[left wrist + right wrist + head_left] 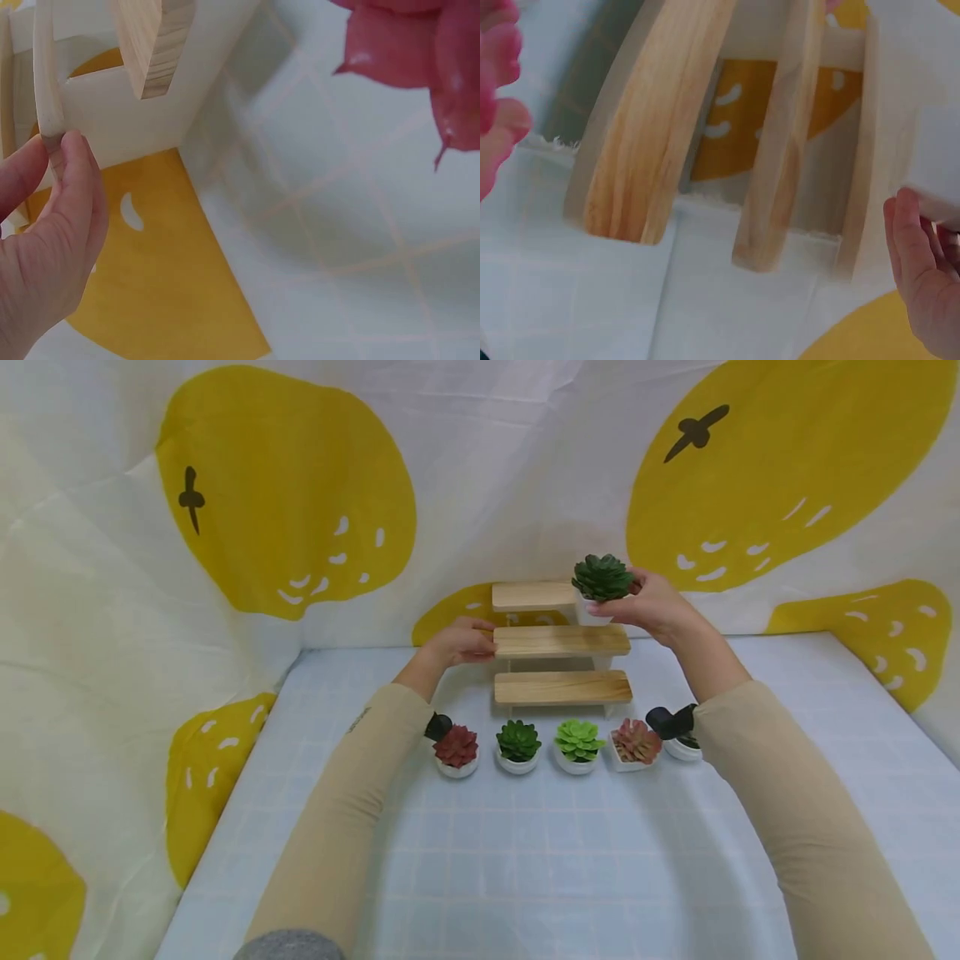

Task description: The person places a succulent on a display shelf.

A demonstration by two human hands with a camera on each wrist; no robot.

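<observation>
In the head view my right hand (pixel 656 608) holds a dark green artificial succulent (pixel 602 577) by its white pot, at the right end of the stand's top board. The right wrist view catches the white pot (pixel 939 161) between the fingers at the frame's edge. My left hand (pixel 463 642) pinches the left end of the middle board of a three-tier wooden display stand (pixel 562 642). Seen from the left wrist, thumb and fingers (pixel 73 176) close on that board's end (pixel 49 82).
Before the stand runs a row of potted succulents: dark red (pixel 456 747), green (pixel 518 742), light green (pixel 578 742), pinkish (pixel 636 743), and one partly hidden (pixel 684 747) behind the right wrist camera. A white cloth with yellow fruit print (pixel 480 468) hangs behind the pale checked table (pixel 525 877).
</observation>
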